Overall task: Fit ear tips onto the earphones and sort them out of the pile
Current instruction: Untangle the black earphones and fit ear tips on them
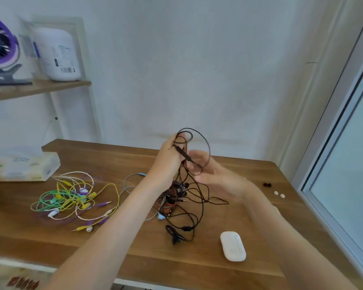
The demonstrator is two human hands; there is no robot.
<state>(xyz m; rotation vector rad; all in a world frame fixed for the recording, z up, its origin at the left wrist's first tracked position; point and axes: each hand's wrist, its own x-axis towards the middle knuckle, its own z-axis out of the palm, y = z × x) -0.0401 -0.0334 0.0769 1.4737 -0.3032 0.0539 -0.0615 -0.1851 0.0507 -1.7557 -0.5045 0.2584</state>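
My left hand (168,160) grips a bunch of black earphone cable (199,143) lifted above the wooden table (197,266). Loops of it rise over my fingers, and its inline remote lies across them. My right hand (208,168) touches the same cable from the right with loosely curled fingers; whether it pinches the cable I cannot tell. The cable hangs down into a tangled pile of black and red earphones (176,197) beneath my hands. Two black ear tips (267,184) and two white ear tips (279,194) lie at the table's right side.
A tangle of yellow, green, purple and white earphones (73,197) lies on the left. A white earbud case (233,246) sits at the front right. A tissue pack (23,166) stands at the far left, under a shelf (38,88). A window frame runs along the right.
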